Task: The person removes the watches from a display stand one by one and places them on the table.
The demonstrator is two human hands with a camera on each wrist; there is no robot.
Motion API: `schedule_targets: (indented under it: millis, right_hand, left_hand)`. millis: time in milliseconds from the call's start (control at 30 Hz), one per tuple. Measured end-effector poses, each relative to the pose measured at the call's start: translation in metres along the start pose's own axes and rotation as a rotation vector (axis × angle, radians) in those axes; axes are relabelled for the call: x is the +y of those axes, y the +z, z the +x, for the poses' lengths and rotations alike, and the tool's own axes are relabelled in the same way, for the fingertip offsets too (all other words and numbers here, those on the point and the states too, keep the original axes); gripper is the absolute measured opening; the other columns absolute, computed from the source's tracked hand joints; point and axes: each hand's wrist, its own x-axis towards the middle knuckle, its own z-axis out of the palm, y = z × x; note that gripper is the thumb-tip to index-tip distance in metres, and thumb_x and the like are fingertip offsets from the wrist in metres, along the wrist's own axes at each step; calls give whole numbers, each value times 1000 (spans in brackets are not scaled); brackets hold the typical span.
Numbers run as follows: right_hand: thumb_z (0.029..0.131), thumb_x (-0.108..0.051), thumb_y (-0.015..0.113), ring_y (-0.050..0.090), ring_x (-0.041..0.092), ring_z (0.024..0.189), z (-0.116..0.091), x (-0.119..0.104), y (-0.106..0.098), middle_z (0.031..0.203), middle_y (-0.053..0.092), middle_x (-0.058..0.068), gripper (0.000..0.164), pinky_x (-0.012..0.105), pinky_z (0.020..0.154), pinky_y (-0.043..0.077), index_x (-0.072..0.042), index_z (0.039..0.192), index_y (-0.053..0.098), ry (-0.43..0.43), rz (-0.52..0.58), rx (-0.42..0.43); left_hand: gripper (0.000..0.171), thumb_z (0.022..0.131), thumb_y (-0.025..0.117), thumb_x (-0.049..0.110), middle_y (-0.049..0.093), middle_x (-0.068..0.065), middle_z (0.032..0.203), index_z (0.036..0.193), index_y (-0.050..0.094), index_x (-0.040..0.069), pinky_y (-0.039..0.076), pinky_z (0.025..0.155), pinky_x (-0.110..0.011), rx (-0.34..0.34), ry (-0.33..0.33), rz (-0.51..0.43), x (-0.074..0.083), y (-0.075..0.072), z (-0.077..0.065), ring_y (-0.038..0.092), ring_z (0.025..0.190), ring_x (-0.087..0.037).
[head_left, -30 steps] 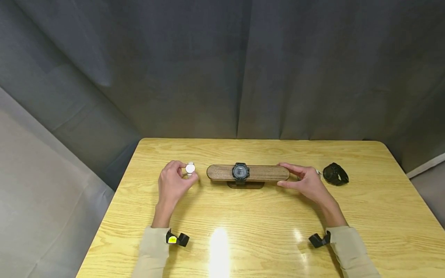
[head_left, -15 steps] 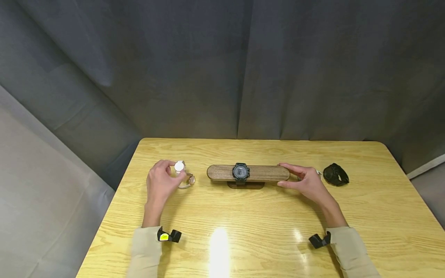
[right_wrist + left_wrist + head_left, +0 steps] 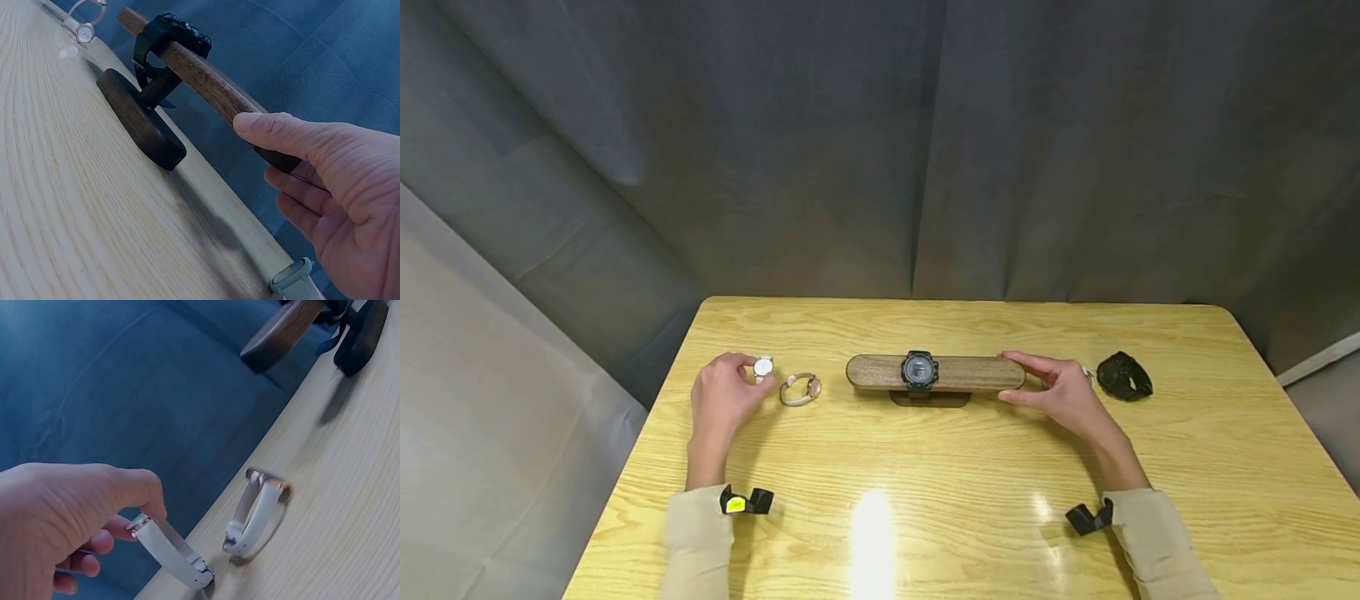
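Observation:
My left hand (image 3: 722, 396) pinches a watch with a white strap (image 3: 169, 553) between thumb and fingers, low at the left of the table; its round face looks up in the head view. Just right of it a second white-strapped watch (image 3: 800, 389) lies on its side, its strap a closed loop. In the middle stands a wooden watch stand (image 3: 872, 372) with a black digital watch (image 3: 919, 371) strapped round its bar. Thumb and fingers of my right hand (image 3: 1067, 396) grip the bar's right end from both edges.
A black watch (image 3: 1123, 377) lies on the wooden table (image 3: 955, 475) beyond my right hand. A pale green watch (image 3: 294, 278) sits behind that hand, largely hidden in the head view. Dark curtains (image 3: 820, 167) hang along the table's back edge.
My left hand has moved left with its watch, lowering it to the table. The second white-strapped watch, hidden at first, has come into sight. My right hand and the stand stay put.

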Motion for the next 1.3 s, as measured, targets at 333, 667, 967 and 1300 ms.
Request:
schedule_targets:
  millis: [333,667,967,1300]
  right_hand:
    - [86,-32,88,48,33,145,1,1,0,149,60,6,63,30,78,50,-23,144,65,0,8,-12]
    - [85,-35,88,47,33,145,1,0,-1,149,60,5,64,28,79,50,-25,144,65,8,-16,-12]
    - [85,-34,89,48,30,145,1,-1,0,147,62,4,62,38,94,53,-25,143,66,16,-21,7]
    - [85,-34,89,48,31,145,0,2,0,148,62,4,63,37,92,53,-26,143,66,15,-17,5]
  left_hand:
    - [19,83,76,21,67,-8,75,93,82,6,48,56,-39,-28,-13,44,-12,-1,-1,56,62,-23]
    - [31,93,71,26,60,-7,69,114,77,4,39,50,-36,-194,-86,-10,-27,0,-4,49,58,-23]
    - [25,97,71,31,77,-11,98,97,80,7,53,60,-39,-269,-29,-51,-13,15,-4,66,74,-23]
    - [24,94,73,27,74,-10,84,90,78,5,49,56,-36,-222,-72,-1,-21,8,-5,60,65,-21]
